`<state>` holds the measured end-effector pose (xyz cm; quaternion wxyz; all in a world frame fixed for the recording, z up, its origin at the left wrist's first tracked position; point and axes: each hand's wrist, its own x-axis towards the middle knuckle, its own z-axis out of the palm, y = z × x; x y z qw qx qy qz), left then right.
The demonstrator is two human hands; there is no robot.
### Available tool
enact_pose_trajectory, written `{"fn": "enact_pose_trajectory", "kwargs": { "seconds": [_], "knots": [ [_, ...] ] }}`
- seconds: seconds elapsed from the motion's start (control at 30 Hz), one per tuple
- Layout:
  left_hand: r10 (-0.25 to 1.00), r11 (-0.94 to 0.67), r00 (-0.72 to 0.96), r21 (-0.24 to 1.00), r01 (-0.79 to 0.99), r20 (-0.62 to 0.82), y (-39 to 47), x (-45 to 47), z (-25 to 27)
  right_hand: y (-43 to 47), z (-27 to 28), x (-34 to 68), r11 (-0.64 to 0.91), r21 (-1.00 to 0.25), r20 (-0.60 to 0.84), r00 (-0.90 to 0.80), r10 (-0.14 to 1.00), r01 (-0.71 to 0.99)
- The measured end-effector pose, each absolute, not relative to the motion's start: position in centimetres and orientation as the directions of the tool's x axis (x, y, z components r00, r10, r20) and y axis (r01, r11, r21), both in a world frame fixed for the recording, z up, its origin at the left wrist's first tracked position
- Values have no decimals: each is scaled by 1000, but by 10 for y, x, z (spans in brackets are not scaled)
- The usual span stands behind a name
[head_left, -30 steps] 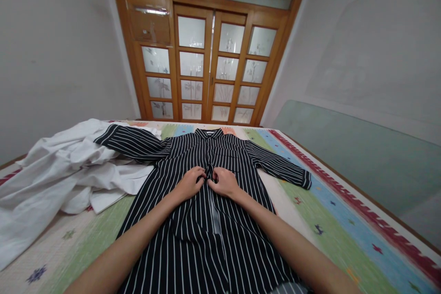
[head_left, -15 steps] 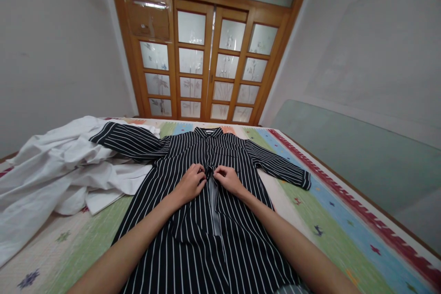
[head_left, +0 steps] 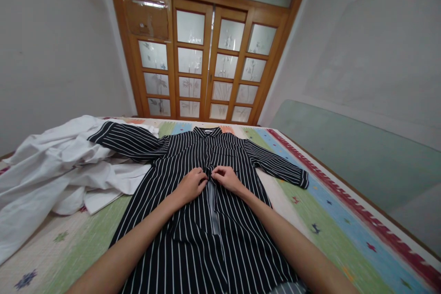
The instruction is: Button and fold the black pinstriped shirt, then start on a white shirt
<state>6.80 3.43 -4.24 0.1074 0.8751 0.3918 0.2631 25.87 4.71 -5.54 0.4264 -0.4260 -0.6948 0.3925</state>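
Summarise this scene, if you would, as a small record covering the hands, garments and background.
Left hand grip: closed at the striped shirt front
Right hand grip: closed beside it, at the same front
Shirt: black with white stripes, front up, parted just below the hands
White cloth: crumpled, partly under the left-side sleeve
Surface: patterned cover beneath both
Background: wooden doors with glass panes

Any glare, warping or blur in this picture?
Head view: glare streak on the upper left panel of the wooden doors; their frame flares toward the top, likely lens distortion; detail where the fingers meet the striped shirt looks soft, hard to make out.
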Motion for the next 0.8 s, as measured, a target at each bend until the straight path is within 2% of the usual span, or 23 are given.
{"fn": "enact_pose_trajectory", "kwargs": {
  "seconds": [0.13,0.33,0.47,0.8],
  "knots": [
    [773,-631,507,552,545,382,35,69,-39,46,-55,258,333,-902,259,-271,927,275],
    [835,-510,463,735,447,297,34,70,-43,46,-54,256,346,-883,264,-274,925,316],
    [858,-468,428,776,423,284,35,69,-45,45,-52,257,337,-883,248,-283,926,327],
    [879,-413,394,841,350,267,33,68,-43,44,-51,258,312,-924,239,-303,922,219]
  ]
}}
